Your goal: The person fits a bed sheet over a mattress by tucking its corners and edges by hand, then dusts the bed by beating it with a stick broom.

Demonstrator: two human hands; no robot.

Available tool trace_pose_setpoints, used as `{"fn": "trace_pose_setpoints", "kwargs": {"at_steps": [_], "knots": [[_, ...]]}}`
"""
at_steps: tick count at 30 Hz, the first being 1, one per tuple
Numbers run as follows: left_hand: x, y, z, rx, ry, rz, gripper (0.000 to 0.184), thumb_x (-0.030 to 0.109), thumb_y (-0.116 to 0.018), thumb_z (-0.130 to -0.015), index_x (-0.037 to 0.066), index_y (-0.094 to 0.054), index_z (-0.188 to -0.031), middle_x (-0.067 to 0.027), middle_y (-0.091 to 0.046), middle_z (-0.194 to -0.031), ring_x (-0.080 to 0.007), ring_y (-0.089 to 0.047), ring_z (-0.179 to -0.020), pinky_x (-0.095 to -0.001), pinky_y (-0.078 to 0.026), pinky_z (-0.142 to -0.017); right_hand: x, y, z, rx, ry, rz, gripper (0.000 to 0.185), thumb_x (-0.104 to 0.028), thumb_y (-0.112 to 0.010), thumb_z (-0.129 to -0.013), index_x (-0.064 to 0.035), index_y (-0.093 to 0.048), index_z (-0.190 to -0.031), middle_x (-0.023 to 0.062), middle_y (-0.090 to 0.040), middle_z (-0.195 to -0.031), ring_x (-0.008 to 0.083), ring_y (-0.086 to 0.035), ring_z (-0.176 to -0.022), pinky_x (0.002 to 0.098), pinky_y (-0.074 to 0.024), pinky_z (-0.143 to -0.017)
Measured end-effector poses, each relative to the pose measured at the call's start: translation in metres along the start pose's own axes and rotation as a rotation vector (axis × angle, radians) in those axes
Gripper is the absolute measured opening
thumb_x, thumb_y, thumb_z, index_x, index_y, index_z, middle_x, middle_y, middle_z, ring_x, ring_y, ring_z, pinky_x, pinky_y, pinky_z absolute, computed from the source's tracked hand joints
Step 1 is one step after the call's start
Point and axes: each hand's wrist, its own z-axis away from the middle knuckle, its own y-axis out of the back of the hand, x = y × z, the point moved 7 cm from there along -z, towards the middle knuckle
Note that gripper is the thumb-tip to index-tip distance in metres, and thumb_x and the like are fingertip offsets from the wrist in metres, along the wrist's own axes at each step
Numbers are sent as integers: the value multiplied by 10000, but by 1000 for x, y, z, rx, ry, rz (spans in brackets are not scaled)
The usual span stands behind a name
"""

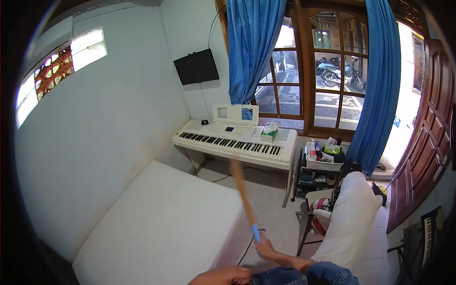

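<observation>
A long brown stick [243, 194] with a light blue handle [256, 233] rises from my right hand [264, 248], whose fingers are wrapped round it. The stick's far end is blurred and points up toward the keyboard, above the floor beside the mattress. My left hand [239, 274] is low in the view, near my denim clothing [280, 275]; its fingers are mostly hidden. To the left of the stick lies a white-covered mattress [166, 223].
A white digital piano [232, 137] stands by the window, with a tissue box [269, 133] on it. A black cart [308, 178] holds a white basket [324, 164]. A long white bolster [349, 218] lies over a chair at right. A wooden door [422, 137] stands open.
</observation>
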Motion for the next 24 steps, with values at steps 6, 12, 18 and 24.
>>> {"fn": "trace_pose_setpoints", "kwargs": {"at_steps": [6,12,18,24], "knots": [[14,24,0,98,-454,24,229,214,-623,-787,0,-542,-768,-193,-528,-782,-342,-517,-633,-419,-435,-601,24,-93,25,-576,270,324,378,-260,-539,-918,-42,-457,-1216,219,-648,-883,331,-678,-819,452,-528,-707],[-19,46,33,-113,-141,11,294,240,-665,-747,-26,-550,-798,-199,-530,-787,-378,-529,-709,-438,-443,-658,51,-35,-10,-251,112,589,396,-271,-514,-926,-9,-464,-1220,241,-646,-917,337,-676,-854,445,-541,-751],[-32,75,68,-110,-105,-59,276,234,-673,-758,-18,-566,-788,-180,-535,-744,-381,-538,-705,-434,-444,-644,15,-20,-55,116,-112,88,398,-240,-522,-891,15,-450,-1188,350,-596,-956,489,-596,-946,515,-491,-778],[-80,77,121,-98,-350,-30,388,322,-741,-717,-5,-639,-899,-223,-616,-900,-350,-596,-788,-450,-474,-714,-29,-116,-49,-13,429,280,472,-337,-561,-898,-64,-398,-1246,229,-661,-825,383,-681,-692,493,-544,-647]]}}
